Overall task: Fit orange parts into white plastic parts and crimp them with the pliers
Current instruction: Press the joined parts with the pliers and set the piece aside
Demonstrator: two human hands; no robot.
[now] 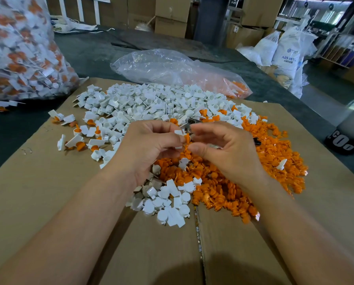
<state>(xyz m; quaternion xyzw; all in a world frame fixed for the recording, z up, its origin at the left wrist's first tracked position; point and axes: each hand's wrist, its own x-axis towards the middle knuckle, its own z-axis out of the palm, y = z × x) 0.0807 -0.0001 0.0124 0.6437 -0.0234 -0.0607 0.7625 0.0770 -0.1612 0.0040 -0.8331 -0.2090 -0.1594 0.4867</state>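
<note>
My left grip [151, 145] is clenched on a white part [178, 132], pinched at the fingertips and raised above the piles so its open socket faces my other hand. An orange part [187, 139] sits right at that socket. My right grip [223, 149] is curled, with thumb and forefinger closing on the orange part from 3 o'clock. I cannot tell whether they truly pinch it or only hover beside it. I judge this to be the fitting step, with crimping yet to come.

The pliers [189, 122] show as metal tips just beyond my fingers at 12 o'clock. A dark handle peeks out past my right grip at 3 o'clock, and whether I hold it is hidden.

The stock is laid out for short reaches on a cardboard sheet [48, 202] covering the surface [89, 54]. The white pile [151, 103] runs from 11 to 12 o'clock and the orange pile [264, 161] from 3 to 5. Finished pieces [75, 140] are set aside at 9 o'clock. A full bag [18, 48] of what look like more finished pieces stands at 10 o'clock, and a clear bag [172, 66] holding some orange stock lies at 12.

As for writing, a white sack [289, 56] at 2 o'clock reads "ABS RESIN". A black object [340, 140] at 3 o'clock bears pale letters, perhaps "CO", too partial to be sure.
</note>
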